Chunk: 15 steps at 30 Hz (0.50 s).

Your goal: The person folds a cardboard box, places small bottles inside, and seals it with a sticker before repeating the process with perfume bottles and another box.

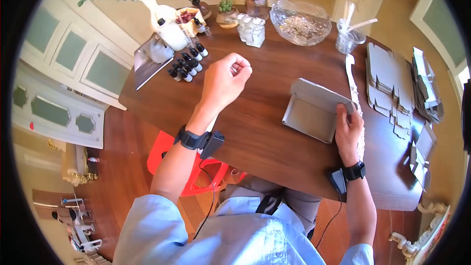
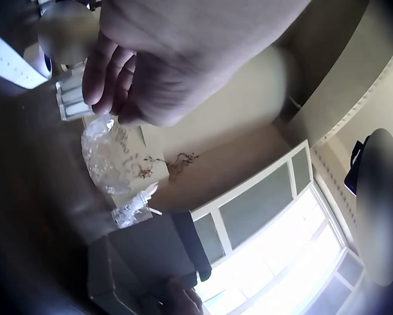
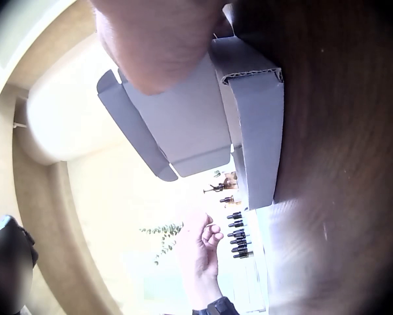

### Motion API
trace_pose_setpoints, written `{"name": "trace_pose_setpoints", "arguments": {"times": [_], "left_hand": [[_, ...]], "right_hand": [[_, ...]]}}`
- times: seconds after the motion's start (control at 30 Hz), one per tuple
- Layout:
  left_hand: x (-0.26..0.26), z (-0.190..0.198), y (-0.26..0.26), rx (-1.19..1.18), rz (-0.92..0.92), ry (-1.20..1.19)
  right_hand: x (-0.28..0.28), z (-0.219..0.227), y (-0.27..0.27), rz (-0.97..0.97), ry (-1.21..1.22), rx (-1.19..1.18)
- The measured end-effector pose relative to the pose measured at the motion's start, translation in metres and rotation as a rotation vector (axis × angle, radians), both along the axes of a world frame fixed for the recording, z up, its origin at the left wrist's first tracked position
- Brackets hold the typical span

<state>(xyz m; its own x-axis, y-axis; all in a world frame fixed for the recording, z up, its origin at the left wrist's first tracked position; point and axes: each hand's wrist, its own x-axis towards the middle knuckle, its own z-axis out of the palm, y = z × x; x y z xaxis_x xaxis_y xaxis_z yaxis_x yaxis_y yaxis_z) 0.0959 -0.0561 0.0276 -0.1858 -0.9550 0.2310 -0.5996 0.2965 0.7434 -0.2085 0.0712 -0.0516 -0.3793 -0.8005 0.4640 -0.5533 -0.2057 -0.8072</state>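
Observation:
An open grey cardboard box (image 1: pixel 310 117) with its lid flap raised stands near the right of the wooden table. My right hand (image 1: pixel 349 130) grips its right side, thumb inside the wall. From the right wrist, the box's lid (image 3: pixel 183 121) and outer side (image 3: pixel 262 134) show, with a corrugated edge at one corner. Over the left middle of the table my left hand (image 1: pixel 226 82) is raised, fingers loosely curled, nothing visible in it. Small black-capped dropper bottles (image 1: pixel 185 66) stand just left of that hand.
Flat grey box blanks (image 1: pixel 390 76) are stacked at the right, beside a strip of white lace (image 1: pixel 359 137). Along the back stand a glass bowl (image 1: pixel 300 22), a cup of white sticks (image 1: pixel 348 41), clear containers (image 1: pixel 251 30) and a white vase (image 1: pixel 153 6). A red stool (image 1: pixel 162 154) is below.

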Motion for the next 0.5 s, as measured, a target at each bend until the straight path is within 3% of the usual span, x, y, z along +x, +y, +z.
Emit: {"name": "trace_pose_setpoints", "arguments": {"times": [0.1, 0.2, 0.33, 0.4, 0.5], "left_hand": [[0.026, -0.010, -0.001, -0.059, -0.024, 0.053], [0.028, -0.020, 0.015, 0.074, -0.015, -0.009], [0.023, -0.020, 0.032, 0.252, -0.003, 0.110], [0.013, -0.021, 0.037, 0.213, -0.089, 0.127], [-0.012, -0.028, 0.050, 0.248, -0.188, 0.150]], "right_hand": [[0.003, 0.007, 0.002, -0.037, -0.014, 0.068], [0.001, 0.003, 0.000, -0.039, 0.005, 0.045], [0.005, 0.012, 0.002, -0.049, 0.014, 0.069], [0.010, 0.027, 0.006, -0.100, -0.057, 0.242], [0.001, 0.012, 0.003, -0.099, -0.032, 0.124]]}}
